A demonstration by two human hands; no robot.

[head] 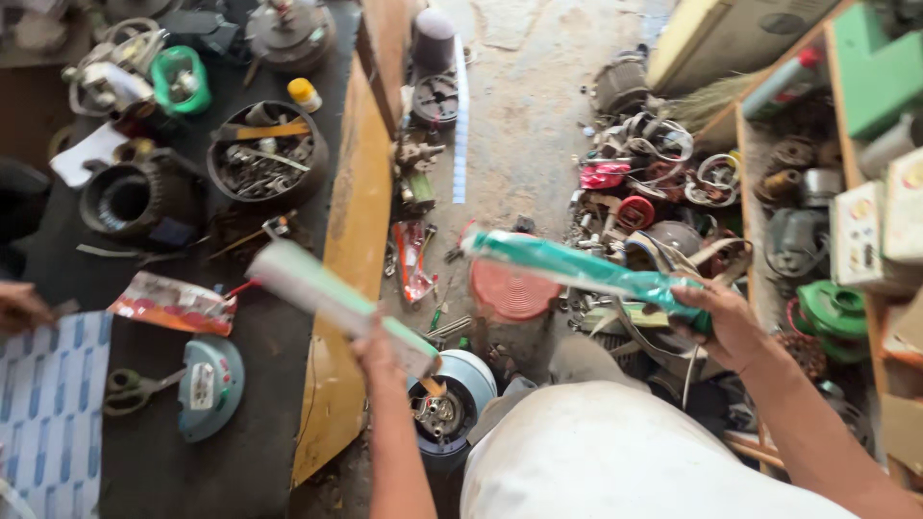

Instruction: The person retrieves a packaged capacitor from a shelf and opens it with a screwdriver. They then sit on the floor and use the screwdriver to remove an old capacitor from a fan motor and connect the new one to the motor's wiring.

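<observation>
Tubes: two long tubes are held up in the air, one in each hand; the white and green tube is above the front edge of the workbench, the green tube is above the floor on the right.
Floor: a bare concrete floor runs up the middle, a narrow open strip between the bench and the shelf; its sides are full of metal scrap.
Workbench: a dark workbench with a yellow-brown front edge fills the left part; it is crowded at the far side, more open at the near corner.
Shelf: a wooden shelf stands along the right edge, packed with boxes and motor parts.
Counted on the bench: one round tin of small parts, one black motor ring, one blue-grey cover plate, one pair of scissors, one red printed wrapper.
On the floor: one red round lid, near the green tube.
Left hand: fingers closed around the near end of the white and green tube.
Right hand: fingers clamped on the near end of the green tube.
Other person: a hand at the left edge of the bench; its fingers cannot be told.
</observation>
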